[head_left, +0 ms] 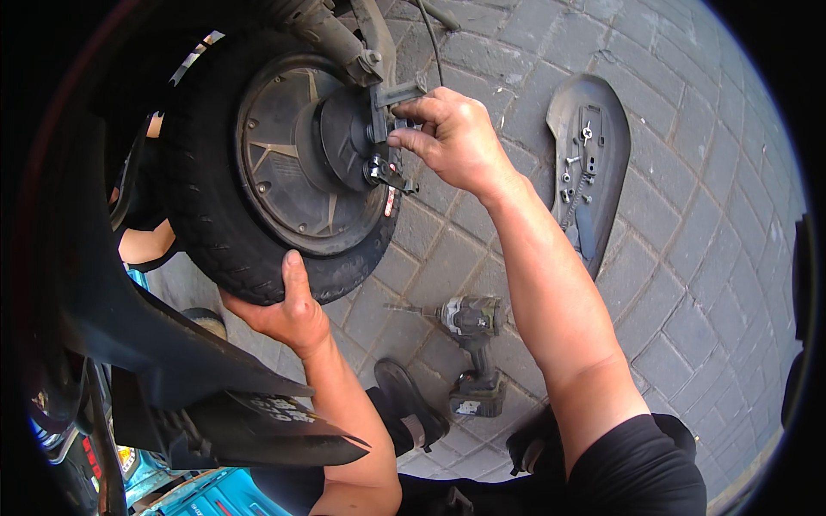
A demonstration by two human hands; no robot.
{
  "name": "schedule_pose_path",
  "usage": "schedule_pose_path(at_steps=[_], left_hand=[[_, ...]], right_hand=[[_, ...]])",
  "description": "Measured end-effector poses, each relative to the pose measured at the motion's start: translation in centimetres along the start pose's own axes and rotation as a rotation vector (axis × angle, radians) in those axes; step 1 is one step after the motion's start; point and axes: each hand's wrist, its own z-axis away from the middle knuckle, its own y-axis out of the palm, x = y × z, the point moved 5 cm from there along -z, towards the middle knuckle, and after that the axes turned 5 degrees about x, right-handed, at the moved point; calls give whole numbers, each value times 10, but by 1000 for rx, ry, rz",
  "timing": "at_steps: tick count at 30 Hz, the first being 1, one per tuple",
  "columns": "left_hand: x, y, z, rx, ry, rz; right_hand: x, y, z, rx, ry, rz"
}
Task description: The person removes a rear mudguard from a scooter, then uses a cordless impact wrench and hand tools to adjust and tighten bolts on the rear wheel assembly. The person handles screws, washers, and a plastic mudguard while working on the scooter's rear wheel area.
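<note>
1. I see, through the head camera, a ground of grey paving (pixel 675 322) in rectangular blocks. A pale strip borders it at the lower right.
2. The wheel (pixel 284 172) is left of the centre: a black tyre around a dark hub.
3. The left hand (pixel 284 314) grips the wheel at its lower edge; the thumb lies on the tyre's side, and the other fingers are mostly hidden.
4. The right hand (pixel 456 138) is beside the hub, at a metal bracket (pixel 379 112). Its fingers are bent toward the thumb; I cannot tell whether they pinch some small part.
5. A grey tube (pixel 323 39) stands in the way above the hub, and a black cable (pixel 432 39) runs near the right hand.
6. A dark panel (pixel 172 344) fills the lower left, and its tip passes before the left forearm. A blue case (pixel 219 499) is below it.
7. The drill (pixel 469 318) lies on the paving between the forearms, near a black shoe (pixel 400 391).
8. A dark shell (pixel 615 172), holding small metal parts (pixel 589 142), lies beyond the right forearm, which hides its lower end.
9. I find the widest room for moving at the right, past the shell's curved edge.
</note>
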Motion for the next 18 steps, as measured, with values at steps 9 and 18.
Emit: schedule_pose_path(at_steps=[9,18], left_hand=[[5,-1,10,41,-40,120],[21,4,31,12,-154,213]], right_hand=[[0,1,0,34,-16,-45],[-2,0,2,424,480,-89]])
